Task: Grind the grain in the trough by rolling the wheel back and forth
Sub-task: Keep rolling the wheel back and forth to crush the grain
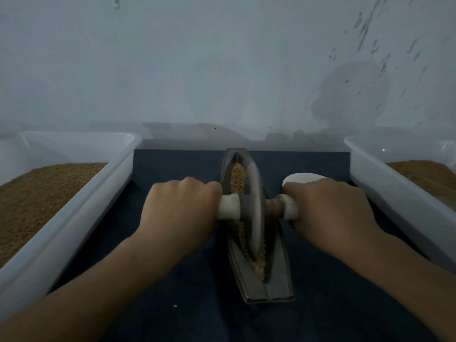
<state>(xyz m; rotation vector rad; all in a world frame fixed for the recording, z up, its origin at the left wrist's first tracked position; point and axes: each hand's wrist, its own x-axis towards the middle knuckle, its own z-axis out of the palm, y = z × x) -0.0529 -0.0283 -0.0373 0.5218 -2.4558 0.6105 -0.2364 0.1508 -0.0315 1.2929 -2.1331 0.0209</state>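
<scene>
The wheel (255,208) stands on edge about midway along the trough (278,280), with grain (237,176) lying ahead of it and behind it. We see the left hand (177,208) and the right hand (328,208) each curled tightly round a pale end of the axle (272,206). The trough lies on a dark mat (197,304) between the left tub (86,213) and the right tub (394,198).

We judge uneven pressure the main risk: the wheel could tilt, climb the trough wall and spill grain. Rolling too far could run it off an end or shove the loose trough.
</scene>
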